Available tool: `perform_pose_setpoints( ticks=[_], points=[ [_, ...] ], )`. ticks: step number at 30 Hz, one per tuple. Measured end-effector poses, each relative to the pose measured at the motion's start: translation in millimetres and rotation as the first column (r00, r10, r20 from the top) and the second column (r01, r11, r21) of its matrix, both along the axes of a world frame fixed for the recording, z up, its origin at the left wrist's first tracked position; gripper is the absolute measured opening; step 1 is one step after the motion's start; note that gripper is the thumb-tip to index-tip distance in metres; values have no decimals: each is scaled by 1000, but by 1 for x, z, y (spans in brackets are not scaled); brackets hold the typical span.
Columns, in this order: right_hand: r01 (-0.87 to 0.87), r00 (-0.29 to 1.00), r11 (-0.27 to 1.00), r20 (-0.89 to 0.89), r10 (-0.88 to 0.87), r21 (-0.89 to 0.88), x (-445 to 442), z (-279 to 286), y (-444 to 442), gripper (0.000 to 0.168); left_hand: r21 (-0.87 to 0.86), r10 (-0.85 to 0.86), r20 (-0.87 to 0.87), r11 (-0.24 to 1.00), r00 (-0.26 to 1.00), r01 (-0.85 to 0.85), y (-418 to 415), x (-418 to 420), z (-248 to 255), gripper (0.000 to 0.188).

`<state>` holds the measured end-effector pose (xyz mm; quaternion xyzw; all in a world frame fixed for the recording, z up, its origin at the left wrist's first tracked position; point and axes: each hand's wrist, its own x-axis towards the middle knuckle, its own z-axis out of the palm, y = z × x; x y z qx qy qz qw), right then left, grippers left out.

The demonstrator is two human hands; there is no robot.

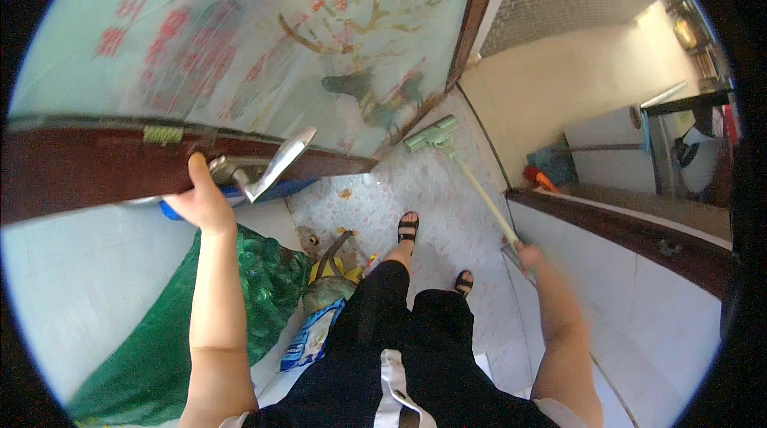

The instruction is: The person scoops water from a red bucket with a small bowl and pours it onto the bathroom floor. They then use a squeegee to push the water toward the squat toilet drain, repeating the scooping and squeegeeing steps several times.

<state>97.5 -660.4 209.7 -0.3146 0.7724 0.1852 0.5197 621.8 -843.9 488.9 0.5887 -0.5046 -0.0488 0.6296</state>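
My left hand (pixel 207 200) grips the brown-framed edge of a door (pixel 108 170), just beside its metal lever handle (pixel 281 164). The thumb lies on the frame and the fingers are mostly hidden behind the edge. A frosted glass panel (pixel 239 39) with a painted branch, a bird and red writing fills the door. In my right hand (pixel 530 257) is the pale pole of a sponge mop (pixel 482 194). Its light green head (pixel 431 133) rests on the speckled floor (pixel 383 197), close to the door's lower corner.
A green mesh sack (pixel 162 332) of what look like bottles stands at the left, near a blue-and-white bag (pixel 311 335). A floor drain (pixel 311 240) lies past the sack. On the right, a brown ledge (pixel 635 242) tops a tiled low wall (pixel 653 296).
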Motion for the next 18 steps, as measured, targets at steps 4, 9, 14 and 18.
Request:
perform_pose_setpoints(
  ticks=[4, 9, 14, 18],
  points=[
    [112, 994, 992, -8, -112, 51, 34, 8, 146, 63, -6, 25, 0, 1000, 1000, -25, 10, 20, -10, 39],
    [344, 930, 906, -222, -293, 246, 42, 100, 235, 58, -55, 1, -16, 998, 1000, -2, 11, 13, -16, 45],
    [371, 926, 882, -190, -326, 291, 30, 136, 253, 58, -58, -49, -66, 997, 997, 45, 4, 6, -17, 47],
    [434, 894, 889, -192, -406, 142, 45, 152, 214, 56, -33, 36, -69, 999, 997, -39, 10, 13, -21, 42]
  ],
)
